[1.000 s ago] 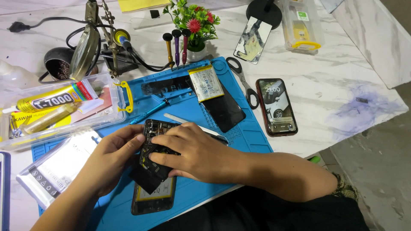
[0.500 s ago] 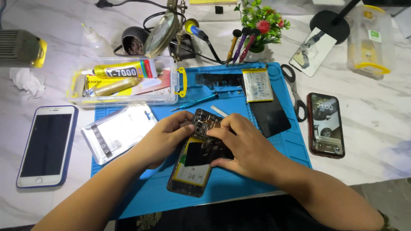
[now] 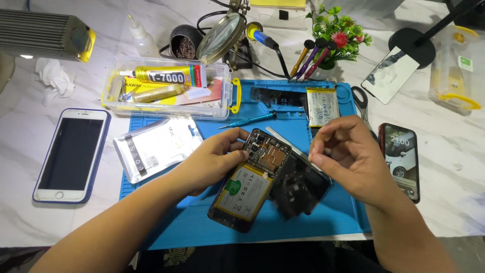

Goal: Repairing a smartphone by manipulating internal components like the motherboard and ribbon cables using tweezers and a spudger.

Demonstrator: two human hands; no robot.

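Note:
An opened phone [image 3: 248, 188] lies tilted on the blue work mat [image 3: 202, 230], its back off, showing a white and green battery and a circuit board. My left hand [image 3: 209, 163] grips its upper left edge, thumb on the top. A black back cover [image 3: 299, 189] lies against the phone's right side. My right hand [image 3: 348, 157] hovers just above that cover, thumb and forefinger pinched together; I see nothing between them.
On the mat lie a loose battery [image 3: 323, 106], a blue screwdriver [image 3: 247, 120] and a packaged film [image 3: 156, 146]. A clear box of glue tubes [image 3: 166, 86] stands behind. A white phone [image 3: 70, 154] lies left, a lit phone [image 3: 401, 159] right, by scissors [image 3: 361, 98].
My right hand has lifted off the opened phone and drawn to the right, uncovering the board and the black cover. My left hand keeps its hold. The view has swung left.

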